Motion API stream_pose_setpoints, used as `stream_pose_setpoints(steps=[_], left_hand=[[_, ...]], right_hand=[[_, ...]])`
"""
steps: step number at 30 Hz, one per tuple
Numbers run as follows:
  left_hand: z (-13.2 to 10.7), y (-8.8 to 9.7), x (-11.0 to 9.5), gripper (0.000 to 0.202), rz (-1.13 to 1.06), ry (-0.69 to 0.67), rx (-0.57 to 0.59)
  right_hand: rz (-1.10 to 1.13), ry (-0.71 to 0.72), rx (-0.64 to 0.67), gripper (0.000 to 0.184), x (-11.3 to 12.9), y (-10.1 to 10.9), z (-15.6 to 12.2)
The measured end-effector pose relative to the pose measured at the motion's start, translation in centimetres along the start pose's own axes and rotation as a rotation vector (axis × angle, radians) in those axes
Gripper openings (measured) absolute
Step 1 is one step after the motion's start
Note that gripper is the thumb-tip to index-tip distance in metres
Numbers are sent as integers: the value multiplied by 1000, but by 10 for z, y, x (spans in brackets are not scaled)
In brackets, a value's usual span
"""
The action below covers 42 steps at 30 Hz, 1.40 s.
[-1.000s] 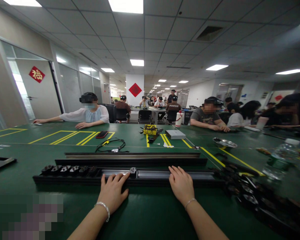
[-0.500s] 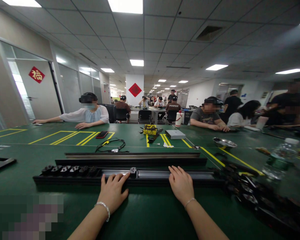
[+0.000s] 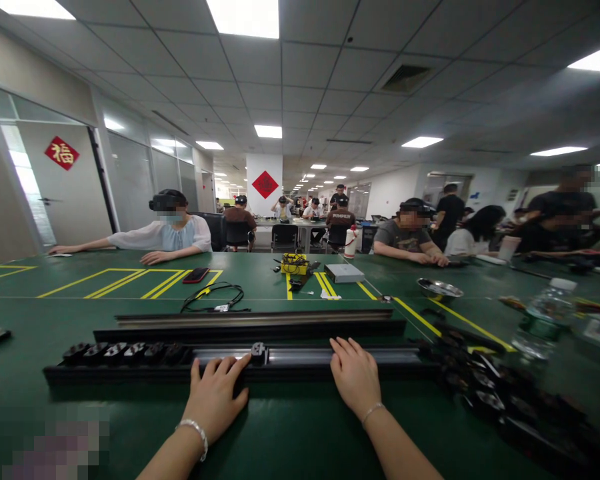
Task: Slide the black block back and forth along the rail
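As our left hand [image 3: 214,399] and right hand [image 3: 355,377] press the rail [image 3: 305,357], grips wide and empty, the slider [image 3: 258,351] could pinch our fingertips [image 3: 244,364]; they lie just beside it.

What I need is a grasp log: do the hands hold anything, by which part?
Nothing is held. Left hand and right hand rest open on the near edge of the rail.

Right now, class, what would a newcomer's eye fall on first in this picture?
The left hand and right hand rest flat on a long black rail across the green table. Black pieces line its left end; a red diamond sign hangs on the far pillar.
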<state>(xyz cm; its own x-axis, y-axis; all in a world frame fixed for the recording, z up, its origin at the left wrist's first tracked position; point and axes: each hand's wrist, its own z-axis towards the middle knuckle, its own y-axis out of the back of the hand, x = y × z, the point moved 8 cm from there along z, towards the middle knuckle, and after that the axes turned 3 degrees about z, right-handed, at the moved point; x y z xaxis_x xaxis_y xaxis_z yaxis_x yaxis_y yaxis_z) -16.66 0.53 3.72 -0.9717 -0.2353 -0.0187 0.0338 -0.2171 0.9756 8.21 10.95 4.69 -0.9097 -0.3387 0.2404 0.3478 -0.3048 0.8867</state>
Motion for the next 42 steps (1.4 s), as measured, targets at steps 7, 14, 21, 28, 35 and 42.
stream_pose_setpoints(steps=[7, 14, 21, 28, 35, 42], left_hand=[[1, -2, 0, 57, 15, 3, -18], [1, -3, 0, 59, 25, 19, 10], [2, -7, 3, 57, 21, -1, -16], [2, -5, 2, 56, 13, -1, -15], [2, -3, 1, 56, 6, -5, 1], [2, -5, 1, 56, 25, -15, -15]], right_hand=[[36, 4, -21, 42, 0, 0, -1], [28, 0, -29, 41, 1, 0, -1], [37, -7, -32, 41, 0, 1, -2], [64, -3, -38, 41, 1, 0, -2], [59, -4, -32, 42, 1, 1, -1], [56, 1, -46, 41, 0, 0, -1]])
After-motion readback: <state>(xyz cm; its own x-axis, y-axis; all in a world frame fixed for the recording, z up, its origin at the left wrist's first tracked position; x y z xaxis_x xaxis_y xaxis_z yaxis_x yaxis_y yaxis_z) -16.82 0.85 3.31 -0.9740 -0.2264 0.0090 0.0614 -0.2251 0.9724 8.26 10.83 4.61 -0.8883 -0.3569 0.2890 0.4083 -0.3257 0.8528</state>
